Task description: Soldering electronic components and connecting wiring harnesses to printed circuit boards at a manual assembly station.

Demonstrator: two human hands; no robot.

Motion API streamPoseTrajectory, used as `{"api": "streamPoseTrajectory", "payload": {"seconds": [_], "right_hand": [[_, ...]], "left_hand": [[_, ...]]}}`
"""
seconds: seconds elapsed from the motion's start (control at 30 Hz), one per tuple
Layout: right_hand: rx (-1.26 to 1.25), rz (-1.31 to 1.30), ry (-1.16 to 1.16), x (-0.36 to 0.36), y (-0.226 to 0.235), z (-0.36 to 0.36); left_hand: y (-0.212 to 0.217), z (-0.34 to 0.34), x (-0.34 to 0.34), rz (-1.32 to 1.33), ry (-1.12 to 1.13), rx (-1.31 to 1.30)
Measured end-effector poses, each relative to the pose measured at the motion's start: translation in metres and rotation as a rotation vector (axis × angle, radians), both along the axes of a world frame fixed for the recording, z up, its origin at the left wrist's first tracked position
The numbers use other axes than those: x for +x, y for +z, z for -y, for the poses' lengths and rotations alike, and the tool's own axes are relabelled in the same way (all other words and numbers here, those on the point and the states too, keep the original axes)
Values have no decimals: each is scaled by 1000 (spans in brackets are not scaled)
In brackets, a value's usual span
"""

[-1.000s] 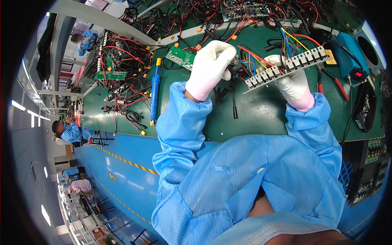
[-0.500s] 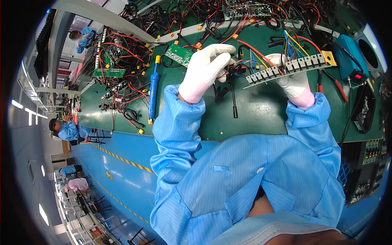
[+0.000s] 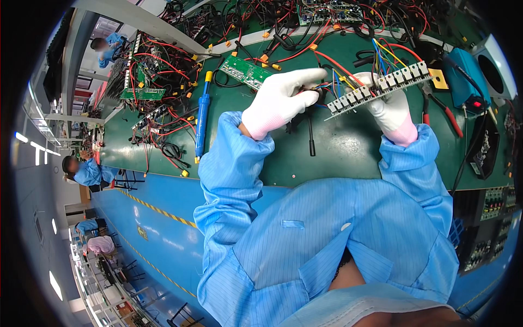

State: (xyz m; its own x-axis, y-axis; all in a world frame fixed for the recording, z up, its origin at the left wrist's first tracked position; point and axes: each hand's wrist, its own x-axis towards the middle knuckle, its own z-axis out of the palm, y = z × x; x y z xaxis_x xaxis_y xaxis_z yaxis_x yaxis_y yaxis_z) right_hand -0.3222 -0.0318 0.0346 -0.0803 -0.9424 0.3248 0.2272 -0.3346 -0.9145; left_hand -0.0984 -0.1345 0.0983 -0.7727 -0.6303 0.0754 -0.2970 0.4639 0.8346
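Note:
In my gloved right hand (image 3: 393, 113) is a circuit board (image 3: 379, 92) with a row of silvery transistors along its near edge. The board tilts, its right end farther from me, and the fingers behind it are partly hidden. Red, blue and yellow wires (image 3: 344, 69) run from its far side. At the board's left end, my gloved left hand (image 3: 278, 103) pinches a bundle of thin wires (image 3: 321, 90) between thumb and fingers. Black leads (image 3: 311, 136) hang beneath that hand onto the green table. A green circuit board (image 3: 245, 72) lies just beyond the left hand.
A blue tube-shaped tool with a yellow tip (image 3: 203, 117) lies to the left, near heaped boards and cables (image 3: 158, 103). Red-handled pliers (image 3: 449, 117), a teal device (image 3: 466, 82) and a black tray (image 3: 484, 147) are at the right. More wired boards (image 3: 327, 13) fill the far side.
My left hand's thumb and fingers have come together on the thin wires, and the hand has shifted slightly right. The board in my right hand has tilted a little more.

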Motion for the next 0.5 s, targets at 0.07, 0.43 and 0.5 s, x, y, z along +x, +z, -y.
{"api": "streamPoseTrajectory", "payload": {"seconds": [0.07, 0.43, 0.5], "right_hand": [[24, 15, -1, -1, -5, 0], [104, 240, 94, -3, -13, 4], [42, 394, 125, 3, -8, 5]], "left_hand": [[5, 1, 1, -26, -9, 136], [10, 2, 2, -83, -29, 507], [8, 2, 1, -6, -7, 412]]}}
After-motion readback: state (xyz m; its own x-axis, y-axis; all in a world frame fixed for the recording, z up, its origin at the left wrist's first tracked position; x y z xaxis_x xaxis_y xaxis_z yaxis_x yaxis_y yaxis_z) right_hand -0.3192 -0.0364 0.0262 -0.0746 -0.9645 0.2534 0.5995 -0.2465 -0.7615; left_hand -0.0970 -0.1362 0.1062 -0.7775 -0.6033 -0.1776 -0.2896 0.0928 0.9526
